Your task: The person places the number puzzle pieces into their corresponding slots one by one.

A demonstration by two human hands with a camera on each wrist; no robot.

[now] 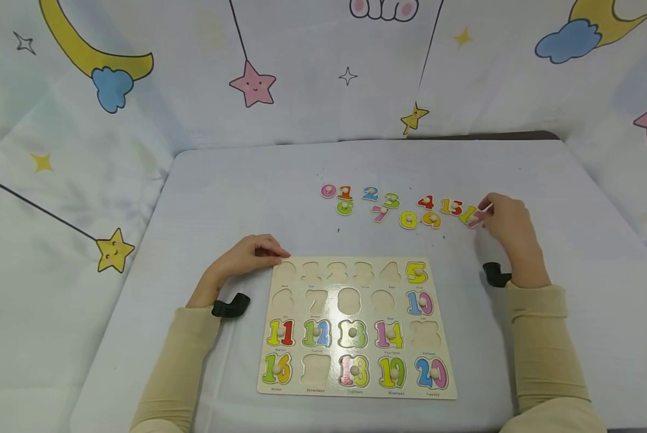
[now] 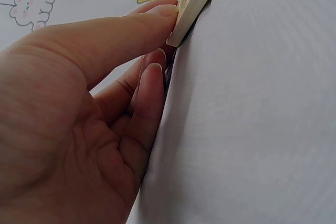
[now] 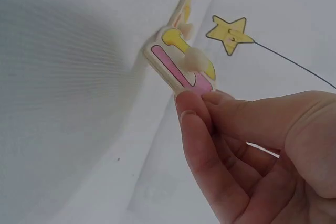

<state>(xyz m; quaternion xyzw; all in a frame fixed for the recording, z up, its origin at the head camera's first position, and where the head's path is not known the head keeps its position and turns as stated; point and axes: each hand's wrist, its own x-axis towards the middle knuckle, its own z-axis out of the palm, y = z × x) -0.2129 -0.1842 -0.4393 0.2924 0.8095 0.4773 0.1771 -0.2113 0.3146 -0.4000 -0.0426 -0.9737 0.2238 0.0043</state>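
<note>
Two hands work around a wooden number puzzle board [image 1: 356,328] that lies flat on the pale covered table [image 1: 237,186]. At the board's far left corner the left hand [image 1: 248,255] rests with curled fingers, thumb and fingertips pinching the corner's edge, likely to keep the board from sliding. Beyond the board's far right corner, the right hand [image 1: 504,225] pinches the number 17 piece [image 1: 472,216] between thumb and fingertips at the right end of a loose row of number pieces [image 1: 391,204], numerals zero to nine and a 15, laid out past the board's far edge. That row seems to be where lifted-out pieces are lined up, roughly in order, which fits the board's hollow slots in its top two rows and at fifteen and seventeen; pieces 5, 10, 11 to 14, 16 and 18 to 20 sit in their slots. The right wrist view shows what the head view cannot: the 17 piece [image 3: 181,64] is tipped up on its edge against the cloth, held by its lower end, its small knob free. The left wrist view shows the thumb [image 2: 131,30] pressing the board's thin edge [image 2: 191,3], with fingers tucked beside it.
</note>
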